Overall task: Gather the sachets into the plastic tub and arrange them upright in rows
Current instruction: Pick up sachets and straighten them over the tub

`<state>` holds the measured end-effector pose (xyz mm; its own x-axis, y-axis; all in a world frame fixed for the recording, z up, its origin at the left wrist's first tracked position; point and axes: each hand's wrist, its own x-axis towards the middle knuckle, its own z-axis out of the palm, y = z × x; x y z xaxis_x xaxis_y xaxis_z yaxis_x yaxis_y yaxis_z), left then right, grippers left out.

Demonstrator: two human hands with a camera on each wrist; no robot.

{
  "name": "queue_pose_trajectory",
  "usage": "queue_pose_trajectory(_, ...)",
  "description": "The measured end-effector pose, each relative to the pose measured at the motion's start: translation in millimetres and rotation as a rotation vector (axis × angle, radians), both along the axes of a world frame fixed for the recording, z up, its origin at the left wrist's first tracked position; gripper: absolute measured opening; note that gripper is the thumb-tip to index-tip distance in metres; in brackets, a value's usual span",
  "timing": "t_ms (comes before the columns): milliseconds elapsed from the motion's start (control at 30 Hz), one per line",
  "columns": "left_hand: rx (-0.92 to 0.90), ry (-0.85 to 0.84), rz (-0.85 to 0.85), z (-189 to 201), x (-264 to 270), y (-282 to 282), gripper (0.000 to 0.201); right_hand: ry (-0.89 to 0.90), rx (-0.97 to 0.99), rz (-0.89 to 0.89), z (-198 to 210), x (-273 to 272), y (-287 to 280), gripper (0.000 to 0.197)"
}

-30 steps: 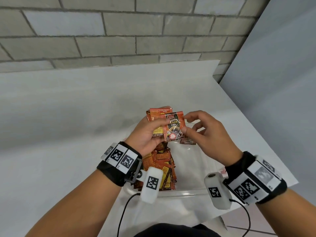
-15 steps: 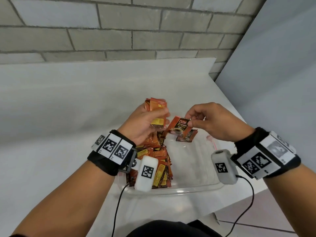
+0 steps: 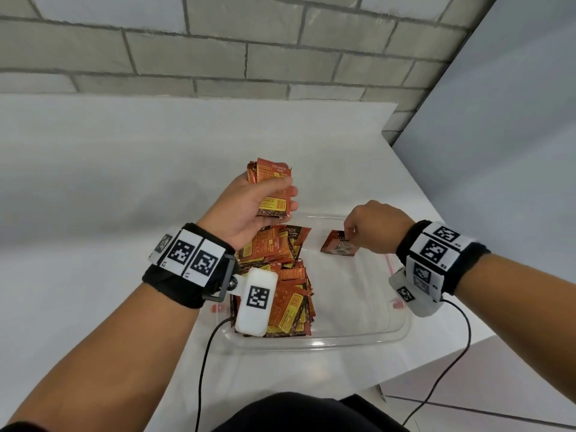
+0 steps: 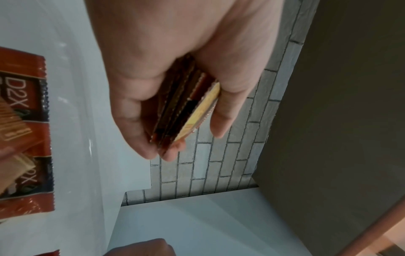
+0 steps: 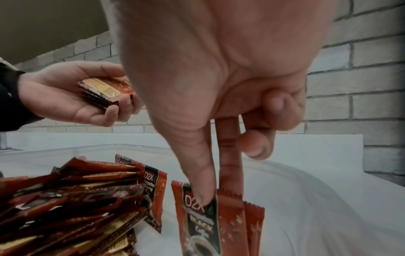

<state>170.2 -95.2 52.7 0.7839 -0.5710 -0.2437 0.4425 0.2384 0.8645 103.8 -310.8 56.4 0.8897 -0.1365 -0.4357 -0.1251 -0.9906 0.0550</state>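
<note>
A person's left hand [image 3: 249, 210] holds a small stack of sachets [image 3: 272, 190] clasped between thumb and fingers, raised above the far left corner of a clear plastic tub [image 3: 358, 333] on a white tabletop [image 3: 93, 198]. The right hand [image 3: 375, 227] reaches down into the tub's far right part, its grip a pinch of thumb and forefinger on the top edge of an upright D2X coffee sachet [image 5: 201, 223], with at least one more sachet standing just behind it. A loose heap of sachets [image 3: 280, 285] fills the tub's left side. Behind the tabletop stands a grey brick wall [image 3: 218, 51].
</note>
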Motion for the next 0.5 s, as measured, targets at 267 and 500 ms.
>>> queue_pose_trajectory(267, 0.011, 0.000, -0.004, -1.7, -2.2, 0.2, 0.012, 0.031, -0.039, -0.005, -2.4, 0.4, 4.8, 0.017)
queue_pose_trajectory(500, 0.004, 0.018, -0.007, -2.5, -2.7, -1.0, 0.009, 0.045, -0.087, 0.014, -5.9, 2.5, 4.3, 0.018)
